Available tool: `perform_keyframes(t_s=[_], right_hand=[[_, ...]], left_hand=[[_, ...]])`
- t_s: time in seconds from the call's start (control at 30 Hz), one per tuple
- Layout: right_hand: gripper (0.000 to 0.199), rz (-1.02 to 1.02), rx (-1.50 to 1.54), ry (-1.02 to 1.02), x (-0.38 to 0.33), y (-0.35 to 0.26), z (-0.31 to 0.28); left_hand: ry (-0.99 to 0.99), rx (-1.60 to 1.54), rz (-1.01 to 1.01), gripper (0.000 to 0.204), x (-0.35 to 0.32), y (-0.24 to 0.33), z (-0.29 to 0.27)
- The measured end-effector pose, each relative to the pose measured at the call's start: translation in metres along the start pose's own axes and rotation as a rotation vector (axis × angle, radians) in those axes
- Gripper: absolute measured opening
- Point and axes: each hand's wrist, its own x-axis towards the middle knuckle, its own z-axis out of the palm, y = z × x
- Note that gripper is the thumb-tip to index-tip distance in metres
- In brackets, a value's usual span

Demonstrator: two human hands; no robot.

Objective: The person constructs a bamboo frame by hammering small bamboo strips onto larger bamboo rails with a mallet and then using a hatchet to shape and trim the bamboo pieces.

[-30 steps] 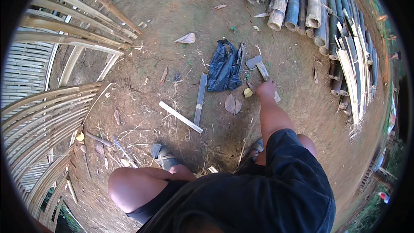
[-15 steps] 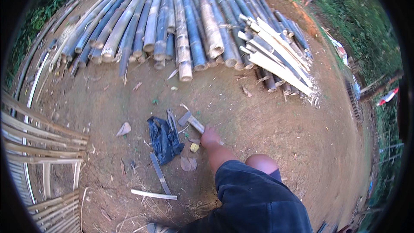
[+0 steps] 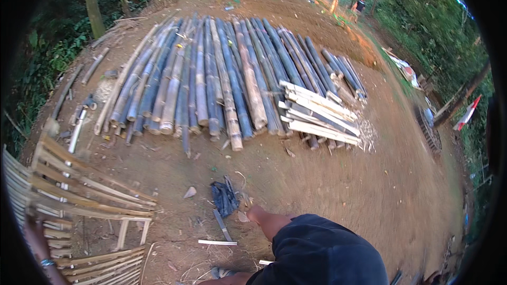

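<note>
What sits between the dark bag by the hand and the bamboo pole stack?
Head view: mostly bare dirt between the dark bag and the bamboo poles, with only small wood scraps and twigs scattered on it.

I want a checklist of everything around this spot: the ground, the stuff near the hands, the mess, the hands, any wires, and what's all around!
Surface: bare brown dirt ground.
Job's things: dark blue cloth and long flat blade beside the reaching arm.
Clutter: pale bamboo sliver, small stone, chips.
Hands: right hand reaching down beside the cloth, grip cannot be told; left hand not in view.
Cables: nothing seen.
Surroundings: row of bamboo poles, stack of split slats, bamboo lattice frame, trees.
</note>
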Motion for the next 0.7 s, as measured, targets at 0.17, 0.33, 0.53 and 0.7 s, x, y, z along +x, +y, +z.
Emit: perform_keyframes(t_s=[0.17,0.33,0.53,0.7], right_hand=[[0.024,-0.375,-0.343,-0.254,-0.097,-0.079,-0.079],[0.032,-0.468,-0.182,-0.173,-0.214,-0.173,-0.182],[0.056,-0.493,0.101,-0.013,-0.260,-0.242,-0.232],[0.048,-0.316,0.368,-0.029,-0.323,-0.298,-0.288]], left_hand=[[-0.352,0.145,-0.355,0.064,0.025,0.094,-0.049],[-0.419,0.136,-0.345,0.054,0.037,0.113,-0.079],[-0.708,-0.003,-0.415,0.062,0.062,0.107,-0.079],[-0.722,-0.002,-0.158,0.045,0.085,0.073,-0.077]])
